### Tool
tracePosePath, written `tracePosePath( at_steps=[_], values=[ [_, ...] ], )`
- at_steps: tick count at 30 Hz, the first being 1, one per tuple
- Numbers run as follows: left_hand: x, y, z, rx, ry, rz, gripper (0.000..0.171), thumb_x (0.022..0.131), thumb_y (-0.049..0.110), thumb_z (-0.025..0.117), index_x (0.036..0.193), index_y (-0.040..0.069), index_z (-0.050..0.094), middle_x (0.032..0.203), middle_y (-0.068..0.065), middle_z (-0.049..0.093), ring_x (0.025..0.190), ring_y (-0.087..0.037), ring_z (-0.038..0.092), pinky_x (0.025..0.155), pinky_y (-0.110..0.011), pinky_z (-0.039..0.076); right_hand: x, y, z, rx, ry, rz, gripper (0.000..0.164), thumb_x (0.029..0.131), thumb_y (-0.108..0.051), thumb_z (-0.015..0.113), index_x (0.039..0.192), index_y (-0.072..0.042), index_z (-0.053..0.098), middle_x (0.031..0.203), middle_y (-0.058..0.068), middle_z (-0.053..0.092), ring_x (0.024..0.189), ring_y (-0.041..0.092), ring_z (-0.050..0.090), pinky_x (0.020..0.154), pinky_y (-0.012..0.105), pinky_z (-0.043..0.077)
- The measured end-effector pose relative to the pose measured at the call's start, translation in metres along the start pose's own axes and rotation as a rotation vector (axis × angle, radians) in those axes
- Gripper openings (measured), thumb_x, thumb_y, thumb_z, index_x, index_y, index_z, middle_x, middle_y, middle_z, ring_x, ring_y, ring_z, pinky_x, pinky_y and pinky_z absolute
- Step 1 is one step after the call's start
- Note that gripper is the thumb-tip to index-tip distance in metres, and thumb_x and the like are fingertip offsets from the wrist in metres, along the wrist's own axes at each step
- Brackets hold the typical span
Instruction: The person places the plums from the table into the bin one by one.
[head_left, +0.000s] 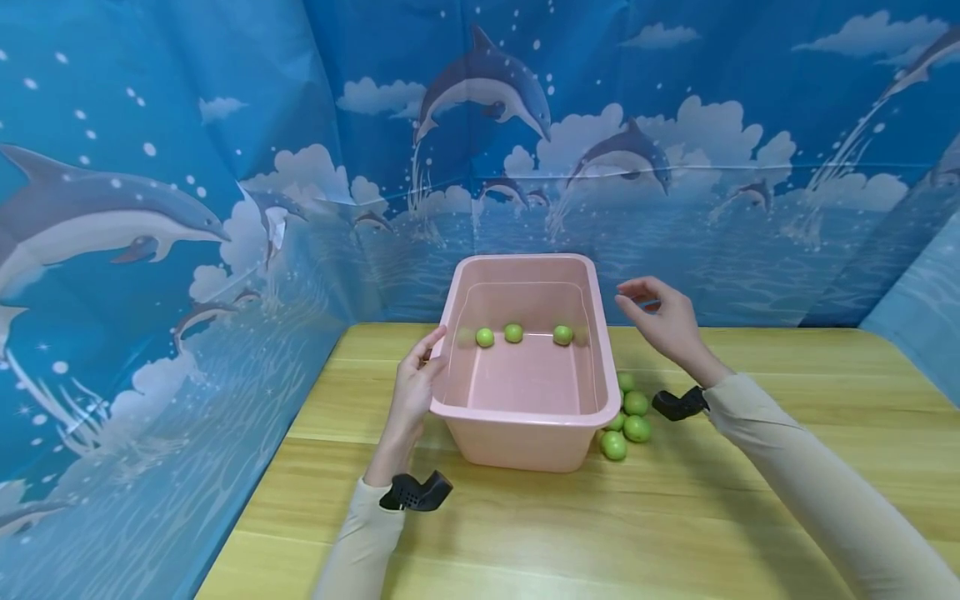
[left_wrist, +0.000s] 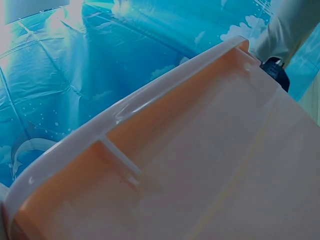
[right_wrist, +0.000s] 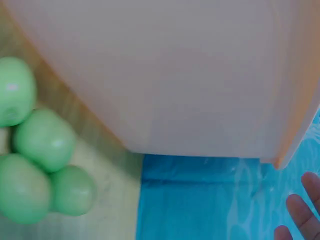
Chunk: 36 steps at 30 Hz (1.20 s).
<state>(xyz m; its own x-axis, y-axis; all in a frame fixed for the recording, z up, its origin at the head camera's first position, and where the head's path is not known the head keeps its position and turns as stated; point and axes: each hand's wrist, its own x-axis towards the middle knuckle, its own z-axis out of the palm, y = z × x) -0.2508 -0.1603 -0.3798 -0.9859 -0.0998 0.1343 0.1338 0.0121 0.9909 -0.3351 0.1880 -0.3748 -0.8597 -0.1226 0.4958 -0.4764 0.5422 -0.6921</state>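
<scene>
Pink bin steadied by left hand, three green fruits in, more beside it

Head view: left hand (head_left: pixel 414 385) grips the left rim of the pink plastic bin (head_left: pixel 513 446), thumb and fingers pinching the edge. Thumb on the near side; rest of the grip partly hidden by the bin. Right hand (head_left: pixel 666 321) up in the air, right of the bin, apart from it; fingers released, loosely bent, thumb spread away. Both sleeves (head_left: pixel 810 479) cut off by the frame, each with a black wrist camera (head_left: pixel 681 404). Bin sits mid-table, open side up. Inside: three round green fruits (head_left: pixel 513 333), near the far wall, two closer together at left, one to the right. Outside, a heap of green fruits (head_left: pixel 637 428) lies against the bin's right side; bin covers part of it, so count is unclear. Wood-grain table (head_left: pixel 795 367) stretches in front of the bin and to its right; far and left edges meet the dolphin-print backdrop (head_left: pixel 480 208).

Left wrist view: bin's outer wall and rim underside with a rib fill most of it; bin interior hidden. Grey sliver at left edge may be a finger, too cropped to be sure. Right sleeve and its camera peek past the rim, upper right.

Right wrist view: outer bin wall on top, four heap fruits at left, some cut off, table strip between. Right fingertips only, lower right corner, spread, just off the rim.
</scene>
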Motion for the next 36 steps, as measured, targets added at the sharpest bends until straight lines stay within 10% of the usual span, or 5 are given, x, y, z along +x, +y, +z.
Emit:
tracePosePath(
  at_steps=[25,36],
  values=[
    [0.001,-0.003,0.0,0.006,-0.014,0.001,0.043,0.097,0.004,0.048,0.139,0.009,0.049,0.101,-0.01,0.044,0.094,-0.02,0.041,0.081,-0.032,0.038,-0.094,0.041,-0.001,-0.181,-0.339,0.077,0.034,0.084,-0.032,0.073,0.104,-0.006,0.067,0.095,0.008,0.062,0.082,0.022,0.058,0.07,0.04,0.046],
    [0.002,-0.002,0.001,0.007,-0.006,0.0,0.043,0.096,0.003,0.048,0.139,0.009,0.049,0.098,-0.009,0.043,0.091,-0.02,0.04,0.078,-0.03,0.038,-0.11,0.049,0.005,-0.179,-0.365,0.095,0.036,0.076,-0.036,0.079,0.099,-0.01,0.069,0.09,0.001,0.062,0.079,0.019,0.056,0.069,0.037,0.045]
  ],
)
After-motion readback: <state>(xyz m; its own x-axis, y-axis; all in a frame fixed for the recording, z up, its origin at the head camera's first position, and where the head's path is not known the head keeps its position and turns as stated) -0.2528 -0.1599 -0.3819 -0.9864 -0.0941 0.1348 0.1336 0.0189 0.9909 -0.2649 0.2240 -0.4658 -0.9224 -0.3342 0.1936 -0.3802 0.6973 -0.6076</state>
